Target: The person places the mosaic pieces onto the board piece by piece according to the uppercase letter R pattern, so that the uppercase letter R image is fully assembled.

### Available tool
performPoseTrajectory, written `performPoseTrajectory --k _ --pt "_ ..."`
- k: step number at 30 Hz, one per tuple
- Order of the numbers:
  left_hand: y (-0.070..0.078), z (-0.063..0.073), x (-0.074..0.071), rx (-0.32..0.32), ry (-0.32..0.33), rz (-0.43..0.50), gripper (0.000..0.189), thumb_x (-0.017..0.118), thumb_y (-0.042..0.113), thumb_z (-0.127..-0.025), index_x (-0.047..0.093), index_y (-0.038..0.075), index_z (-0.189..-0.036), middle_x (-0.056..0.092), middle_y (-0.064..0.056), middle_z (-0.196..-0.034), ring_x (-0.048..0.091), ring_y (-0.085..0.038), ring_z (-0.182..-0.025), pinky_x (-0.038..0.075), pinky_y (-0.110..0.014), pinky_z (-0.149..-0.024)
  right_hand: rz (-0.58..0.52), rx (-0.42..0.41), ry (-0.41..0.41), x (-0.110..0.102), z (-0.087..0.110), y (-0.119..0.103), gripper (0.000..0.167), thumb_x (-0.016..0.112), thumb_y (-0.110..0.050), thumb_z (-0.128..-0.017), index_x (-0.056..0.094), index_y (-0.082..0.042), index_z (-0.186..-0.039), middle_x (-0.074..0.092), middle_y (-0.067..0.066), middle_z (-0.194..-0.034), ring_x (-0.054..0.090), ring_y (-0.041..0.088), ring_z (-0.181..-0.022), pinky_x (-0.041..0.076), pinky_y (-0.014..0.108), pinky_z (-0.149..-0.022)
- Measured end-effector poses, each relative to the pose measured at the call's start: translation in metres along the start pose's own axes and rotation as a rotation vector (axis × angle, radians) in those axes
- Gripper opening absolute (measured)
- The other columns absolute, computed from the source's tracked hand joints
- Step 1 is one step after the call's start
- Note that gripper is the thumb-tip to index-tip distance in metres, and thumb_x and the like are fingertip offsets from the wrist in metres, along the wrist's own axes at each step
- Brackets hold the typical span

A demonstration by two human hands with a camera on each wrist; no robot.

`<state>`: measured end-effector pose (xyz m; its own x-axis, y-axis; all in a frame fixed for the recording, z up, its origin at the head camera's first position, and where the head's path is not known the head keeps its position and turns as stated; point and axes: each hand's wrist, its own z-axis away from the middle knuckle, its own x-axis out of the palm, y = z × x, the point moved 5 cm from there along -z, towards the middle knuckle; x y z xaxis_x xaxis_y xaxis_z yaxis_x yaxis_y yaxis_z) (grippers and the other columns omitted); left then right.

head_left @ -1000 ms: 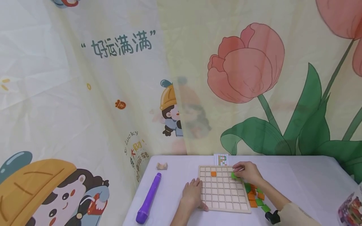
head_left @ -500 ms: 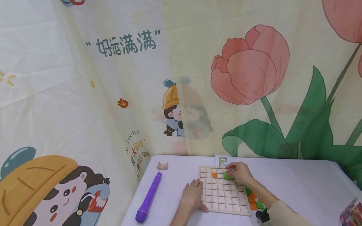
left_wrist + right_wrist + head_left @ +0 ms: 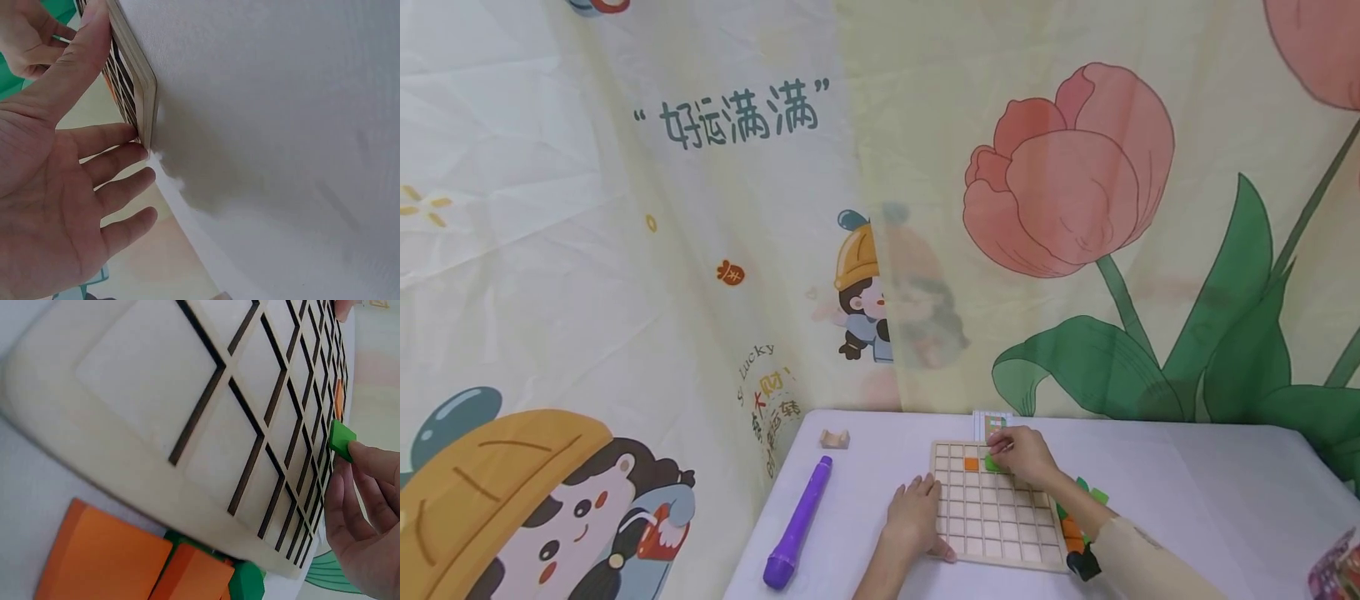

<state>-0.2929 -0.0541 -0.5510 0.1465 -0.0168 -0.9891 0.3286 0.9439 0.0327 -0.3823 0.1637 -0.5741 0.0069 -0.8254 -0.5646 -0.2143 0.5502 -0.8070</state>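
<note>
A wooden grid board (image 3: 992, 521) lies on the white table. My right hand (image 3: 1026, 457) pinches a green square tile (image 3: 342, 439) between thumb and fingertips over the board's far rows, tilted in the right wrist view. Just left of it, an orange tile (image 3: 972, 464) sits in a cell of the second row. My left hand (image 3: 912, 517) rests against the board's left side, fingers extended along the edge and thumb at the near left corner. In the left wrist view, fingertips (image 3: 149, 178) of that hand are near the board's rim.
Orange tiles (image 3: 103, 553) and green ones are heaped along the board's right side. A patterned card (image 3: 992, 423) lies behind the board. Left of it are a purple microphone (image 3: 799, 523) and a small wooden block (image 3: 834, 439). A colourful container (image 3: 1337, 571) stands far right.
My right hand has carried the green tile leftward across the far rows, close to the orange tile. My left hand stays at the board's edge.
</note>
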Motion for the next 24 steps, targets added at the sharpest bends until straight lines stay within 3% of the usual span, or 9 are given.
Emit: performPoseTrajectory --k 13,24 --pt "-0.001 0.001 0.002 -0.001 -0.007 0.052 0.116 0.096 0.054 -0.058 0.050 0.005 -0.153 0.047 -0.013 -0.160 0.046 -0.029 -0.147 0.040 -0.049 -0.120 0.164 -0.073 0.019 0.012 -0.002 -0.011 0.021 0.081 0.007 -0.081 0.078 -0.013 -0.086 0.072 -0.007 -0.077 0.066 0.008 -0.073 0.057 0.033 -0.070" --pt "-0.002 -0.003 0.004 -0.002 -0.015 0.044 0.117 0.096 0.055 -0.059 0.049 0.004 -0.153 0.047 -0.014 -0.161 0.045 -0.031 -0.147 0.040 -0.050 -0.120 0.209 -0.086 -0.012 0.010 0.000 -0.016 0.027 0.078 0.012 -0.078 0.078 -0.010 -0.093 0.073 -0.006 -0.083 0.068 0.011 -0.079 0.060 0.035 -0.074"
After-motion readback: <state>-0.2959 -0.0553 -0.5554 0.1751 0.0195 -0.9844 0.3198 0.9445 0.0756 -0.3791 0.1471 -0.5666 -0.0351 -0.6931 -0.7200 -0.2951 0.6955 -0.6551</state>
